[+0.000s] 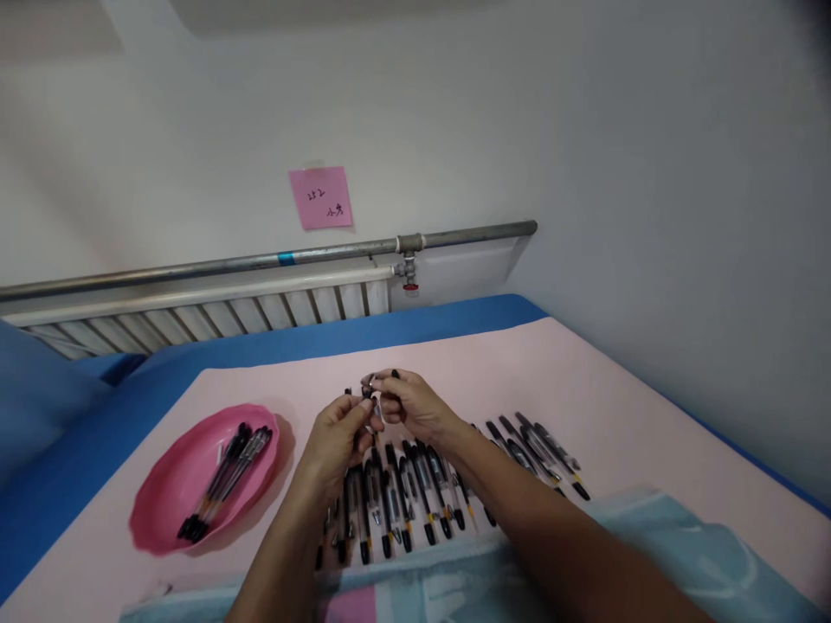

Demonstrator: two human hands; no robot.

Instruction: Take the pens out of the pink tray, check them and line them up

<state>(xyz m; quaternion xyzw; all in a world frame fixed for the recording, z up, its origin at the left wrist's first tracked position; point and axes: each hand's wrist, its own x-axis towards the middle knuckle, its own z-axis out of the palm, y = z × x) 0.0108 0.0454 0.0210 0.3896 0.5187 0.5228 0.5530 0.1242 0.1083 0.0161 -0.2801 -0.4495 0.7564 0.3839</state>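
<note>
My left hand (341, 430) and my right hand (414, 404) meet above the pink sheet, fingertips almost touching. Between them is a small dark and shiny pen part (367, 390), pinched by both hands; its exact shape is too small to make out. A black tip also pokes up from the fingers of my right hand. Beneath my wrists, several black-and-clear pens (389, 502) with yellowish bands lie side by side, small silvery tips among them. More pens (536, 450) lie in a group to the right of my right forearm.
At left, a pink scalloped bowl (152, 497) holds a bundle of pens (227, 480). The pink sheet (493, 359) lies over a blue surface (402, 318). Light blue patterned cloth (681, 545) lies along the near edge. Behind are a radiator (214, 318), a pipe (480, 234) and the wall.
</note>
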